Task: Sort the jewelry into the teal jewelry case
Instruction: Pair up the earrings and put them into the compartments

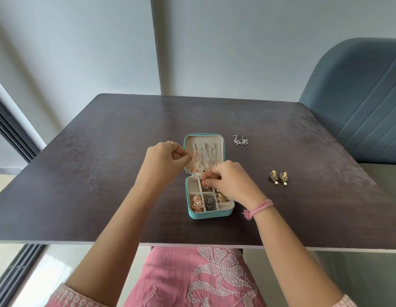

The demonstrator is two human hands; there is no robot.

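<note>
Teal jewelry case (211,214) lies open mid-table (104,173). Left hand (163,161) pinches a rose-gold chain (193,160) at the lid; right hand (228,180) pinches something small, apparently a necklace end, over the compartments.

Table (104,173), mid-frame: dark wood grain, matt w/ faint sheen. Teal case (210,214): smooth shell, pale velvety lining. Earrings (279,177) at right: gold-tone metal, glossy pearl-like beads. Chair (358,96), upper right: blue-grey fabric.
</note>
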